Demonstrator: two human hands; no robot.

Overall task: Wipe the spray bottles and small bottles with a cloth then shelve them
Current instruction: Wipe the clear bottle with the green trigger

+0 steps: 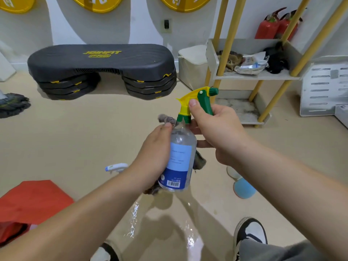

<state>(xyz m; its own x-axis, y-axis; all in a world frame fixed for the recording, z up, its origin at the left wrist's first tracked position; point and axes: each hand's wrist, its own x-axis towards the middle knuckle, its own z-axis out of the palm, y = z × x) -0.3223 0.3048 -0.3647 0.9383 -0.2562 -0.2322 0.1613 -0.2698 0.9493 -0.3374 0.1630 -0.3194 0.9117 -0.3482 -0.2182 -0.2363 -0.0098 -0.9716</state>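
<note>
I hold a clear spray bottle (179, 159) with a blue label and a yellow-green trigger head up in the middle of the view. My right hand (216, 130) grips the trigger head and neck, thumb on the yellow part. My left hand (154, 157) is wrapped round the bottle's body with a grey-brown cloth (166, 119) between palm and bottle; cloth ends stick out above, behind and below. On the floor behind my left arm lies another spray bottle's white and blue head (115, 167). A blue and white bottle (243, 187) lies on the floor at right.
A yellow-posted shelf unit (258, 76) stands at the right back with rags and packets on its tray. Behind it are red fire extinguishers (271, 25). A black step platform (102, 70), a mop head (13, 105) and a red bag (32, 202) are around. The floor below is wet.
</note>
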